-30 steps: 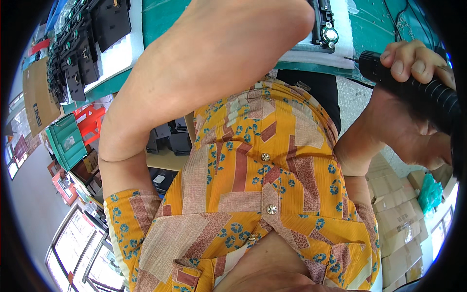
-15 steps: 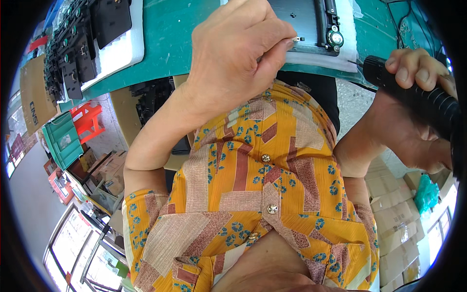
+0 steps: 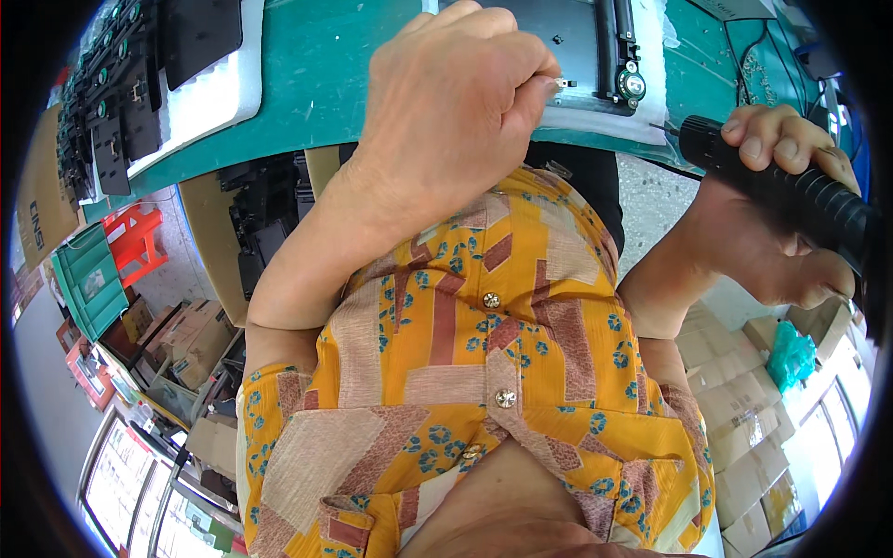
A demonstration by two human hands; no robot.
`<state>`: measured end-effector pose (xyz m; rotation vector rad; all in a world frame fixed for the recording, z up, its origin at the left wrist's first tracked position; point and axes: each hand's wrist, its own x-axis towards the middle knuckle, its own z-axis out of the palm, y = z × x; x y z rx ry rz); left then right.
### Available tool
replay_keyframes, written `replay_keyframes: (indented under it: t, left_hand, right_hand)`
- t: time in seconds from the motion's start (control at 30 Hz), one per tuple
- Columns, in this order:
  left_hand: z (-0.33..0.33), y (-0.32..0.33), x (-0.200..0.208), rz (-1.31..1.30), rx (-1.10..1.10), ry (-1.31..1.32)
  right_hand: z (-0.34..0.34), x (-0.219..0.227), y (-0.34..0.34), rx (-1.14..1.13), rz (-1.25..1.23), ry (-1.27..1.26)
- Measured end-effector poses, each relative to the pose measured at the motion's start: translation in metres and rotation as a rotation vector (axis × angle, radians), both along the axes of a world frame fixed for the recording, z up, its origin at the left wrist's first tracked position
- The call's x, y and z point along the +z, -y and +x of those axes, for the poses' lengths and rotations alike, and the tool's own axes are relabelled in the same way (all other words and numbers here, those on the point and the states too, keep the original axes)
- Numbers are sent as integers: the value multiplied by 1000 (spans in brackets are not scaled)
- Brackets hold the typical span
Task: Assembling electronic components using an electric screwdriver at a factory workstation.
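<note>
Screwdriver (image 3: 777, 188), black ribbed cylinder with a thin bit, sits wrapped in the right hand (image 3: 744, 228) just off the edge of the green table (image 3: 321, 56), long axis slanting, bit pointing left and slightly up past the near right corner of the smooth, flat black panel (image 3: 572, 42) on white foam (image 3: 655, 65). Left hand (image 3: 465, 102) makes a narrow thumb-and-finger pinch at a tiny pale piece (image 3: 565, 84) by the panel's near edge, can't tell if gripped. Versus one second ago, left hand's now in view; screwdriver's still held.
</note>
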<state>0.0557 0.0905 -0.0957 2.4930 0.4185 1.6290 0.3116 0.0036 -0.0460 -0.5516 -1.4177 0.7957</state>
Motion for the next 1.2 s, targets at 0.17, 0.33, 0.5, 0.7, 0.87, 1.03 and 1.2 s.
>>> replay_keyframes:
  t: [0.17, 0.33, 0.5, 0.7, 0.87, 1.03, 1.2]
  left_hand:
    - [-2, 7, 8, -53, 6, -6]
    - [8, -2, 12, 66, 53, -13]
    - [2, 29, 38, -531, 182, -398]
    - [5, 33, 46, -593, 197, -401]
    - [5, 33, 48, -613, 169, -431]
    - [8, 31, 50, -647, 156, -420]
    - [7, 32, 53, -657, 151, -435]
  right_hand:
    - [0, -2, -2, -5, 13, -5]
    - [4, 3, -1, 23, -7, -16]
    - [-20, 9, 11, -263, -50, -7]
    - [-6, 21, 28, -269, -44, -302]
    - [49, 35, 16, -221, 25, -307]
    - [62, 30, -17, -283, -31, -344]
    - [58, 33, -19, -252, -61, -324]
